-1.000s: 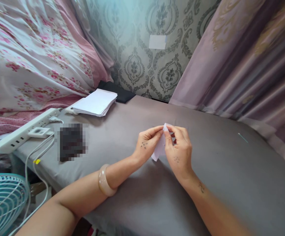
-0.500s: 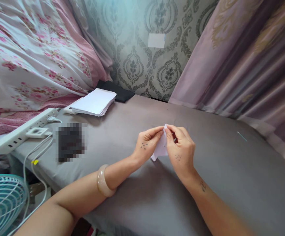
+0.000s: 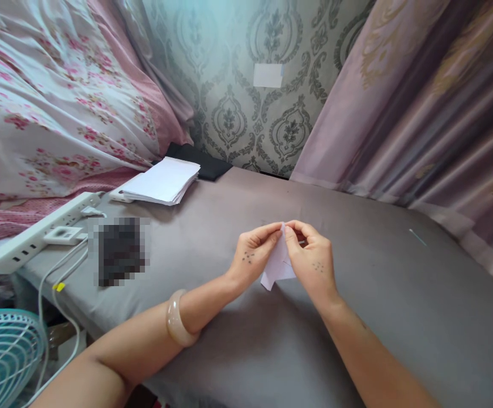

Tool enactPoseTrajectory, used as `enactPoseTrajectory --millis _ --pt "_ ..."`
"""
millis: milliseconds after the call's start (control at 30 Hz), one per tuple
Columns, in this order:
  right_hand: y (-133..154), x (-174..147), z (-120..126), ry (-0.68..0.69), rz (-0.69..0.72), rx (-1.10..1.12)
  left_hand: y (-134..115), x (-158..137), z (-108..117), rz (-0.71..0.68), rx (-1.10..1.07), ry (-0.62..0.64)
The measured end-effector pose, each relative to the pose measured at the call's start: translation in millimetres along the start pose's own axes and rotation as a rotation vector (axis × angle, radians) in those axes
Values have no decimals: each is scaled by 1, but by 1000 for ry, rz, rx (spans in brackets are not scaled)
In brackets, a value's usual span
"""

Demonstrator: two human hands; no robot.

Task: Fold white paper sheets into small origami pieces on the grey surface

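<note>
A folded piece of white paper (image 3: 277, 266) is held up over the grey-covered table, its lower corners hanging free. My left hand (image 3: 250, 252) pinches its top edge between thumb and fingers from the left. From the right, my right hand (image 3: 312, 255) is closed on the same top edge, the two sets of fingertips almost touching. A thin dark line shows on the paper beside my right hand. Part of the sheet is hidden behind the right hand.
A stack of white paper (image 3: 161, 180) lies at the back left on a black flat item (image 3: 212, 164). Toward the left edge are a white power strip (image 3: 38, 232) with cables and a blurred dark object (image 3: 121, 249). A fan (image 3: 4, 357) stands low left. A thin stick (image 3: 417, 237) lies at right.
The right hand has turned slightly, and more of the paper's lower part shows between my hands. Both hands keep their pinch. The whole view has shifted a little.
</note>
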State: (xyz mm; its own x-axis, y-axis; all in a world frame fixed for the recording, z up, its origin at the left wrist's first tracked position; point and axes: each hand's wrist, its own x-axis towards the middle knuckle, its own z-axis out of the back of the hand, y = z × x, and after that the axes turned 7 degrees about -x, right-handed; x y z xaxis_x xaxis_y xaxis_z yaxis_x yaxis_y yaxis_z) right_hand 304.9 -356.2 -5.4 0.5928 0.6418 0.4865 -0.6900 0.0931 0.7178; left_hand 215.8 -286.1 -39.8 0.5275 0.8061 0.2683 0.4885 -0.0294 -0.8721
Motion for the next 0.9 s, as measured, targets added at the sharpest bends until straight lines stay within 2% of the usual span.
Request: enactPoseTrajectory --millis 133,300,467,600,767,900 --pt "3 0 1 24 -55 36 -5 0 -2 45 -51 -9" --pt "8 -2 3 57 -43 71 -15 1 -4 123 -136 -47" --pt "11 -3 5 69 28 71 -20 3 -3 106 -126 -48" --pt "12 -4 8 72 27 56 -22 3 -3 101 -106 -47" --pt "11 -5 8 139 50 25 -24 4 -2 98 -87 -46" --pt "10 -4 9 117 9 38 -24 3 -2 129 -94 -28"
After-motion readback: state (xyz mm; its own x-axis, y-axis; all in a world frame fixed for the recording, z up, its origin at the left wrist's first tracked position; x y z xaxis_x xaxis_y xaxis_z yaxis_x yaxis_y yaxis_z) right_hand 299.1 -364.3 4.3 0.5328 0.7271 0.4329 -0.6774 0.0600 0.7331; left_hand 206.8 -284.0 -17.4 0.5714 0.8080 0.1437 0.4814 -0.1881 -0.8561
